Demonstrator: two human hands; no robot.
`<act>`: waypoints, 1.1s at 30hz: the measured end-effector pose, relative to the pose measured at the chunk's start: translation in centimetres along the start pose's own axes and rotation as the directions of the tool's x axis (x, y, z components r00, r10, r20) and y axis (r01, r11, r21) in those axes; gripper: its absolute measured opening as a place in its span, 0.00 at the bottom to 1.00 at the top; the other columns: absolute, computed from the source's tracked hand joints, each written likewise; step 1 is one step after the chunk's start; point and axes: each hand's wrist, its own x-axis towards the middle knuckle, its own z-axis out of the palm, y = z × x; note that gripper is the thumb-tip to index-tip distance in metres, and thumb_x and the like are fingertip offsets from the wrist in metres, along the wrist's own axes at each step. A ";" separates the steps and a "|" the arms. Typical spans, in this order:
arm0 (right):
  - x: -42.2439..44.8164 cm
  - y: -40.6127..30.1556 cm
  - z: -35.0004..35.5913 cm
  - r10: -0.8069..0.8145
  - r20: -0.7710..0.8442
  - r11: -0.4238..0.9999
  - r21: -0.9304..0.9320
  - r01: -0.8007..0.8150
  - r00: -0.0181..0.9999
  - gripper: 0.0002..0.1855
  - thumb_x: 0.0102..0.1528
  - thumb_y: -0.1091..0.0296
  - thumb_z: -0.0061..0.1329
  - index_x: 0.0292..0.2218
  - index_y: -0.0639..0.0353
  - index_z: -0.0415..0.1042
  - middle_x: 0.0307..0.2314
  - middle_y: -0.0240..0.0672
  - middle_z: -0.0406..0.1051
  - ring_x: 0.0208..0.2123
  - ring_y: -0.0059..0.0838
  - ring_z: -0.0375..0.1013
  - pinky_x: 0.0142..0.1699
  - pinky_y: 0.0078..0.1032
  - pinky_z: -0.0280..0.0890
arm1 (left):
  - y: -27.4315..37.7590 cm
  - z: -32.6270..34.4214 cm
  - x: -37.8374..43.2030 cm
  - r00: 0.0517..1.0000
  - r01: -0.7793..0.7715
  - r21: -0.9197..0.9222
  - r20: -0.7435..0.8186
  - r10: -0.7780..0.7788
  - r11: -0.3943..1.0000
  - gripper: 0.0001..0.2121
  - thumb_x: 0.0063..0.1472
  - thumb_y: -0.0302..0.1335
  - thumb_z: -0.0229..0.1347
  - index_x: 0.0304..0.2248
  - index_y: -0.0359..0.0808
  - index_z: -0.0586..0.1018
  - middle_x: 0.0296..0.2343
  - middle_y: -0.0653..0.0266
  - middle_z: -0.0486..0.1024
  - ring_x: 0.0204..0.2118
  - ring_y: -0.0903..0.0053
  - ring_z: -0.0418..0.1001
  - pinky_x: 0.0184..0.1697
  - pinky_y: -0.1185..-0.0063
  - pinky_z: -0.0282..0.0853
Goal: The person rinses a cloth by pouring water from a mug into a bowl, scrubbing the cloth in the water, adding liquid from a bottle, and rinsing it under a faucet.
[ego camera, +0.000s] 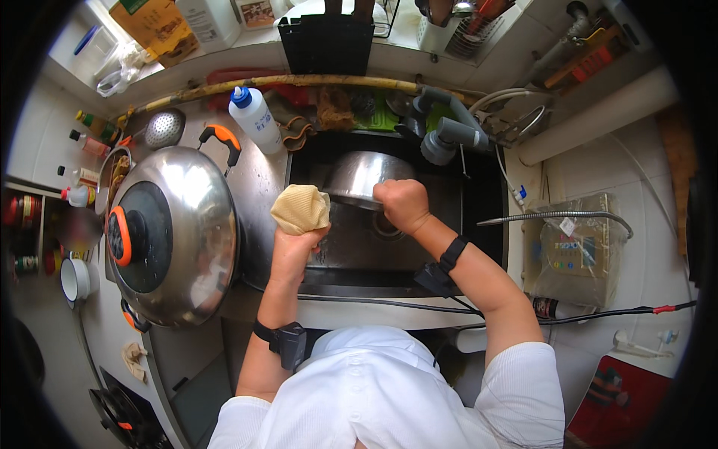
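My left hand (293, 250) is closed around a bunched, pale-yellow ribbed cloth (301, 209) near the sink's left edge. In my right hand (405, 205) is the near side of a shiny stainless steel pot or bowl (359, 173). The vessel is tilted over the dark sink basin (348, 244), with its inside turned out of sight. Whether my right fingers hold a rim or a handle cannot be made out. A small gap separates the cloth from the metal. The sink drain (389, 227) shows partly behind my right hand.
A large lidded wok (207, 236) with orange-trimmed handles stands left of the sink. Behind it is a white squeeze bottle (259, 120) with a blue cap. A grey faucet (457, 132) reaches over the basin's back right. A black cable (387, 303) crosses the front counter edge.
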 end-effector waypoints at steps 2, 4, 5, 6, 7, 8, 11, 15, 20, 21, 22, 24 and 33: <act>-0.6 0.8 0.9 0.158 -0.015 0.985 0.069 -0.156 0.987 0.02 0.37 0.71 0.44 0.17 0.54 0.63 0.16 0.37 0.65 0.20 0.40 0.67 0.24 0.34 0.60 | 0.1 0.2 -0.6 1.000 -0.028 0.023 0.010 0.027 0.999 0.18 0.43 0.21 0.59 0.37 0.36 0.71 0.28 0.71 0.71 0.25 0.88 0.68 0.20 0.88 0.62; -1.2 1.8 2.0 0.413 0.063 0.895 0.158 -0.418 0.909 0.02 0.37 0.72 0.44 0.18 0.55 0.64 0.18 0.40 0.66 0.22 0.45 0.67 0.26 0.37 0.60 | 0.1 0.4 -1.2 0.998 -0.055 0.040 0.017 0.054 0.998 0.20 0.42 0.20 0.60 0.38 0.36 0.71 0.29 0.71 0.71 0.26 0.87 0.68 0.20 0.88 0.63; -1.7 2.5 2.6 0.525 0.110 0.822 0.191 -0.536 0.844 0.02 0.37 0.72 0.44 0.19 0.56 0.64 0.19 0.41 0.67 0.23 0.47 0.67 0.27 0.39 0.61 | 0.3 0.5 -1.6 0.998 -0.054 0.038 0.026 0.053 0.998 0.20 0.42 0.21 0.60 0.38 0.36 0.71 0.28 0.71 0.71 0.26 0.87 0.68 0.20 0.88 0.63; -2.3 3.0 3.4 0.594 0.147 0.750 0.254 -0.611 0.791 0.03 0.37 0.71 0.44 0.20 0.58 0.65 0.19 0.43 0.67 0.24 0.48 0.67 0.29 0.39 0.60 | 0.3 0.5 -2.1 0.998 -0.052 0.034 0.027 0.051 0.998 0.20 0.42 0.21 0.60 0.38 0.36 0.71 0.28 0.70 0.71 0.27 0.86 0.69 0.20 0.88 0.63; -3.2 3.7 4.3 0.639 0.196 0.693 0.274 -0.667 0.744 0.04 0.36 0.70 0.45 0.20 0.58 0.65 0.19 0.44 0.67 0.24 0.48 0.67 0.29 0.39 0.61 | 0.4 0.5 -2.6 0.998 -0.053 0.030 0.035 0.052 0.998 0.20 0.42 0.21 0.60 0.38 0.36 0.71 0.28 0.70 0.71 0.27 0.86 0.69 0.20 0.88 0.64; -4.2 4.5 5.4 0.677 0.246 0.632 0.289 -0.719 0.694 0.05 0.36 0.70 0.45 0.20 0.59 0.65 0.18 0.44 0.66 0.24 0.47 0.67 0.29 0.38 0.61 | 0.3 0.6 -3.0 0.997 -0.060 0.000 0.038 0.060 0.998 0.21 0.42 0.20 0.60 0.39 0.36 0.70 0.28 0.70 0.71 0.27 0.85 0.69 0.20 0.87 0.64; -7.3 5.9 9.6 0.704 0.334 0.515 0.368 -0.775 0.627 0.09 0.37 0.66 0.48 0.20 0.63 0.66 0.18 0.46 0.68 0.23 0.44 0.68 0.30 0.33 0.63 | -0.1 -0.2 -4.8 0.997 -0.014 -0.070 0.069 0.019 0.997 0.21 0.42 0.19 0.60 0.39 0.36 0.70 0.28 0.69 0.71 0.27 0.85 0.69 0.21 0.87 0.64; -8.9 7.5 10.0 0.700 0.439 0.578 0.114 -0.808 0.563 0.14 0.41 0.66 0.47 0.27 0.69 0.71 0.21 0.46 0.71 0.26 0.41 0.72 0.31 0.32 0.67 | -0.1 0.2 -7.1 0.982 0.018 -0.216 0.186 0.023 0.976 0.20 0.43 0.17 0.59 0.39 0.34 0.71 0.29 0.68 0.71 0.27 0.84 0.70 0.21 0.86 0.65; -4.6 3.9 5.0 0.537 0.763 0.620 -0.067 -0.781 0.360 0.19 0.46 0.60 0.49 0.32 0.72 0.71 0.22 0.46 0.71 0.22 0.38 0.73 0.25 0.29 0.69 | -0.5 -0.5 -9.4 0.965 0.009 -0.203 0.258 0.045 0.979 0.22 0.42 0.17 0.60 0.40 0.35 0.69 0.30 0.67 0.71 0.28 0.83 0.71 0.23 0.86 0.66; -3.8 3.6 4.5 0.483 0.777 0.670 -0.030 -0.741 0.405 0.19 0.46 0.60 0.49 0.32 0.71 0.71 0.22 0.46 0.72 0.23 0.38 0.73 0.27 0.30 0.69 | -0.4 -0.7 -9.6 0.954 0.016 -0.172 0.299 0.037 0.985 0.23 0.42 0.17 0.60 0.41 0.36 0.69 0.31 0.67 0.71 0.28 0.83 0.71 0.24 0.85 0.67; -3.1 3.1 4.0 0.426 0.788 0.716 0.007 -0.698 0.445 0.18 0.46 0.60 0.49 0.32 0.71 0.71 0.23 0.46 0.72 0.25 0.38 0.73 0.28 0.30 0.69 | -0.4 -1.0 -10.0 0.940 0.021 -0.140 0.339 0.028 0.990 0.25 0.41 0.17 0.60 0.42 0.36 0.68 0.31 0.68 0.70 0.29 0.83 0.70 0.25 0.85 0.67; -1.7 1.6 2.1 0.292 0.729 0.840 0.114 -0.530 0.619 0.18 0.46 0.60 0.49 0.32 0.68 0.72 0.24 0.45 0.72 0.27 0.38 0.73 0.31 0.30 0.68 | -0.1 -1.9 -11.1 0.908 -0.083 -0.097 0.402 0.116 0.992 0.26 0.41 0.19 0.61 0.43 0.35 0.67 0.32 0.68 0.70 0.32 0.83 0.70 0.29 0.84 0.67; 6.7 -14.0 -15.6 -0.229 0.604 0.842 0.516 -0.156 0.763 0.14 0.50 0.62 0.49 0.35 0.63 0.70 0.28 0.38 0.72 0.30 0.27 0.70 0.36 0.23 0.65 | -3.3 -17.7 -23.7 0.861 -0.235 -0.175 0.419 0.289 0.956 0.26 0.44 0.23 0.62 0.45 0.33 0.68 0.39 0.68 0.70 0.42 0.82 0.66 0.46 0.81 0.61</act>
